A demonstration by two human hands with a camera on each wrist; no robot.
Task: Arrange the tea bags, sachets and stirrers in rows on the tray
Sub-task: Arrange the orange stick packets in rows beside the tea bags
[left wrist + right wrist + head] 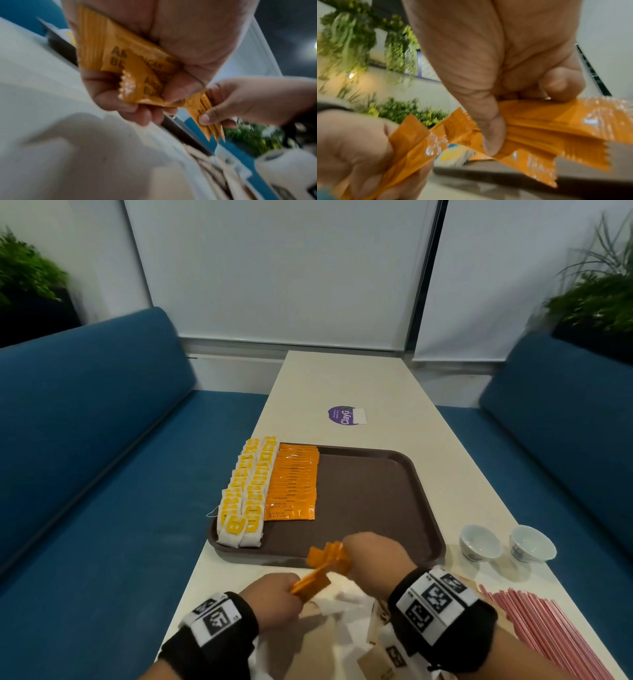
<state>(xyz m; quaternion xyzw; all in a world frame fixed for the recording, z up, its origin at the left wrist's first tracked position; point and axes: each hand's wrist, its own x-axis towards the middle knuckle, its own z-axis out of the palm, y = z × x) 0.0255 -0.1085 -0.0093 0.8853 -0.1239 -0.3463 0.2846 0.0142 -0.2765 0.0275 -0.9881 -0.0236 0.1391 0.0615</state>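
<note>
1. Orange sachets [327, 563]: a loose bunch held between both hands, above the table edge just in front of the tray [376, 474]; judged light, thin, glossy and slippery, so they fan and slide against one another; flexible, not fragile; best taken across the flat faces near the serrated ends, squared up before laying.
2. Left hand [274, 601]: fingers and thumb curled, pinching several sachets at one end; the left wrist view shows them overlapped in the palm.
3. Right hand [368, 556]: thumb [489, 129] pressed down on the other part of the bunch, fingers curled beneath.
4. Tray: two rows of yellow tea bags [246, 491] along its left side; one overlapped row of sachets [294, 481] beside them; the rest is bare.
5. Stirrers [541, 631]: pink, lying on the table to the right, not yet placed.
6. Surroundings: two white cups [507, 542] right of the tray; white and brown papers [342, 625] under the wrists.
</note>
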